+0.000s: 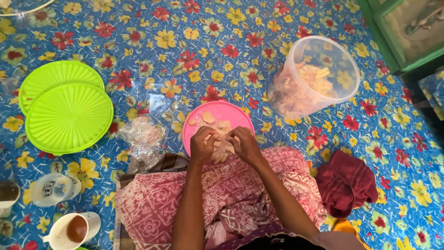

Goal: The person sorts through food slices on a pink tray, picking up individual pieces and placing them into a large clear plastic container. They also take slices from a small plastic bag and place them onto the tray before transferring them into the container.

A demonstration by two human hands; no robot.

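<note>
A pink round plate lies on the flowered floor mat just past my knees, with pale chips on it. Both hands meet over its near edge. My left hand and my right hand pinch together a small clear plastic bag of chips between their fingertips. A clear plastic tub holding more pale chips lies tilted on its side at the upper right, its mouth facing me.
Two lime-green ribbed lids overlap at the left. Crumpled clear plastic bags lie beside the plate. A cup of brown drink, a small jar, a dark red cloth and a green-framed cabinet surround me.
</note>
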